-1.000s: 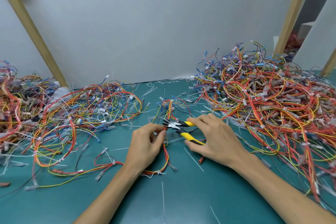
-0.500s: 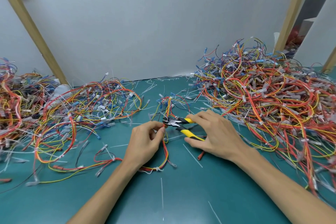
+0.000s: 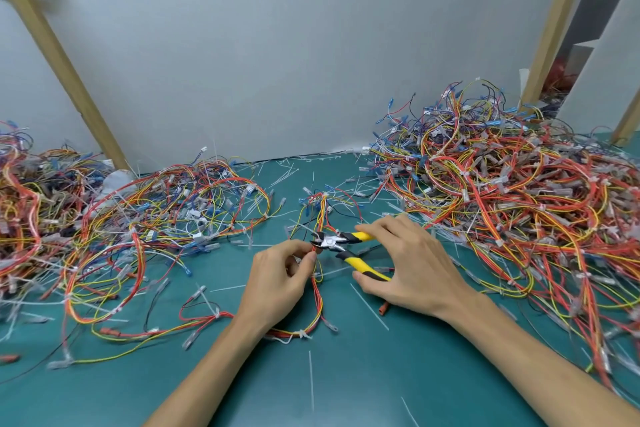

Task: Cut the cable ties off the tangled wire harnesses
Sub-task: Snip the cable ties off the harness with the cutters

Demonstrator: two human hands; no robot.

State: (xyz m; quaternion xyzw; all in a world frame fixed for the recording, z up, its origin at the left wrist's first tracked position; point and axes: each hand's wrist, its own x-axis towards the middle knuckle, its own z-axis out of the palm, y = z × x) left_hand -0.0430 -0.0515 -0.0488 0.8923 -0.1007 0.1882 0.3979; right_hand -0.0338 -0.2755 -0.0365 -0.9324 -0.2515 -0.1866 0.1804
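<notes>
A slim wire harness (image 3: 317,291) of red, orange and yellow leads lies at the middle of a dark green table mat (image 3: 346,385). It runs from a fan of loose ends at the far side towards the viewer, then curls left under the left wrist. A white plastic cable tie (image 3: 303,334) is cinched round it at that near bend. The left hand (image 3: 277,281) pinches the harness between thumb and forefinger, the other fingers curled in beneath. Touching that pinch from the right is the steel head of a pair of side cutters (image 3: 341,243) with yellow-and-black handles. The handles are splayed apart; whether the blades bite on a tie is too small to tell. The right hand (image 3: 412,270) grips the cutters, forefinger along the upper handle, thumb hooked under the lower one.

Just beside the hands, cut white tie strips (image 3: 369,306) lie scattered on the mat, and a small red tube (image 3: 383,308) peeks from under the right palm. To the left spreads a flat, loose tangle of harnesses (image 3: 166,215) in looping red and yellow. Further left, at the frame edge, sits a denser pile (image 3: 24,204). To the right a tall heap of harnesses (image 3: 502,204), red, yellow and blue with many white ties in it, rises well above the mat. Behind everything stands a plain white wall panel (image 3: 294,45), with slanting pale wooden battens (image 3: 65,69) at both sides.
</notes>
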